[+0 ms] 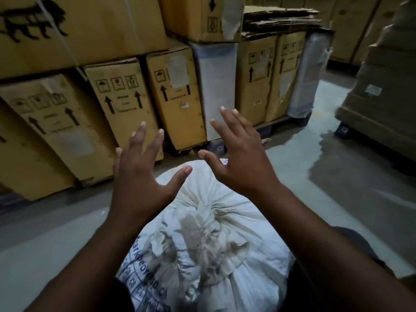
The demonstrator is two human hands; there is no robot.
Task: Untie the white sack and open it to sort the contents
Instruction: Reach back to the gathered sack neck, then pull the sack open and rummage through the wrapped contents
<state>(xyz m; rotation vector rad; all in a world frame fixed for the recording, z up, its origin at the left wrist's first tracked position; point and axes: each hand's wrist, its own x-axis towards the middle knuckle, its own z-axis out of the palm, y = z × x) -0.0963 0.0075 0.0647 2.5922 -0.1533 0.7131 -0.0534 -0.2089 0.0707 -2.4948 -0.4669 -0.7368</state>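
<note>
Both forearms extended forward; left hand [144, 176] and right hand [243, 163] raised side by side, backs up, fingers [227, 122] spread, grasping nothing.

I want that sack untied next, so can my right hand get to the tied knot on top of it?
Probably yes. The right hand hovers open above the white sack, holding nothing, and the knot lies uncovered just below it.

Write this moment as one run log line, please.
left hand open, raised | right hand open, raised | white woven plastic sack tied shut, untouched
</note>
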